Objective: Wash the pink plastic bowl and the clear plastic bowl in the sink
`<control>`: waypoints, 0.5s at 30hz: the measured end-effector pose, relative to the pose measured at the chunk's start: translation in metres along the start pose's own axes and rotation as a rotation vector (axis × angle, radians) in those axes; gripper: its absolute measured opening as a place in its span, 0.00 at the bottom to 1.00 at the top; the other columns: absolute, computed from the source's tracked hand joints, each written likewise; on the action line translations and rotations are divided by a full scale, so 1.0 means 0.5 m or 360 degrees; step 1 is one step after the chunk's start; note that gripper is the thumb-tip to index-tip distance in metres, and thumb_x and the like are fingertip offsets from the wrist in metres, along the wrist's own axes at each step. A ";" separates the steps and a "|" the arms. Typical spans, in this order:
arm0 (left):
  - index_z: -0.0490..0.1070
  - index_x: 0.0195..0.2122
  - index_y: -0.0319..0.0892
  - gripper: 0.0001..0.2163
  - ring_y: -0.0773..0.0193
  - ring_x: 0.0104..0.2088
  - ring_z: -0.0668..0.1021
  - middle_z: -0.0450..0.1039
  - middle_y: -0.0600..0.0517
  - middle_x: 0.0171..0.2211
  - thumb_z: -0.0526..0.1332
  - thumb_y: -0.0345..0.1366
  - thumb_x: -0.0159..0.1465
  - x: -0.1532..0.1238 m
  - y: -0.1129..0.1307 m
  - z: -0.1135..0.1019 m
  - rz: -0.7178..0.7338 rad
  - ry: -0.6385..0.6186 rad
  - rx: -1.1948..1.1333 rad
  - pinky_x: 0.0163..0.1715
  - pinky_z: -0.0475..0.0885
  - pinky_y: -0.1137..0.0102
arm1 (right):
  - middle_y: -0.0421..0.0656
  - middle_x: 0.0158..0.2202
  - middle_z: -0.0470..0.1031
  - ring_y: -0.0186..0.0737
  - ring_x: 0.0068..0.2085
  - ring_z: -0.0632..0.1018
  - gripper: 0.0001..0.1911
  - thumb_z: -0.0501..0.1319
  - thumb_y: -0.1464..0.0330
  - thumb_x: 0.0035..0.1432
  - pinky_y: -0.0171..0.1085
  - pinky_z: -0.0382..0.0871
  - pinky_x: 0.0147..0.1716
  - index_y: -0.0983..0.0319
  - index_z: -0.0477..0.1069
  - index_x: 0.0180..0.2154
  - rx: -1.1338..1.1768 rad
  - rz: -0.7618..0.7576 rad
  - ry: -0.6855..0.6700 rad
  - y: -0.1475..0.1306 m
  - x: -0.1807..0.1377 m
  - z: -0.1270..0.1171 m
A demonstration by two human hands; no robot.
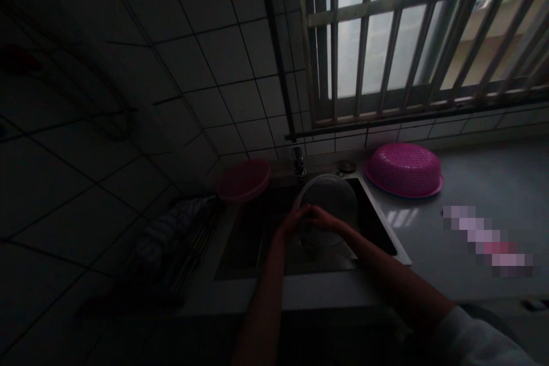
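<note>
The kitchen is dim. Both my arms reach into a dark sink. My left hand and my right hand meet at the near rim of a pale translucent bowl that stands tilted in the sink under the tap. Fingers of both hands curl on or against the bowl's rim. The light is too low to see what else, if anything, is between them.
An upturned pink perforated basket lies on the grey counter right of the sink. A pink basin sits at the sink's left. Cloth lies on a rack further left. A barred window is behind.
</note>
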State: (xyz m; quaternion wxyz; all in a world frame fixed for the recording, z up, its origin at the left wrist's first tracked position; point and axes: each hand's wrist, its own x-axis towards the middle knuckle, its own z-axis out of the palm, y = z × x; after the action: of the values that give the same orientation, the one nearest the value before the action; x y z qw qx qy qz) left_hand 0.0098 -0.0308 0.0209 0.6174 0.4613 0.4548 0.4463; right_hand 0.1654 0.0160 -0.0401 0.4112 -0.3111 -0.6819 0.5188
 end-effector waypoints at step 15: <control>0.79 0.55 0.43 0.30 0.39 0.66 0.73 0.80 0.43 0.59 0.75 0.56 0.56 -0.001 0.001 0.003 0.0060 -0.0082 0.0026 0.69 0.62 0.49 | 0.45 0.38 0.83 0.45 0.38 0.81 0.13 0.69 0.66 0.48 0.40 0.77 0.41 0.63 0.79 0.38 0.0183 0.0070 0.0032 -0.018 -0.007 -0.017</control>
State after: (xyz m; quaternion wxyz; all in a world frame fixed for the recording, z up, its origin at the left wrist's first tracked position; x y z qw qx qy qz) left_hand 0.0110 -0.0312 0.0216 0.6166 0.4861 0.4336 0.4422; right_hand 0.1745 0.0145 -0.0311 0.4239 -0.3070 -0.6398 0.5628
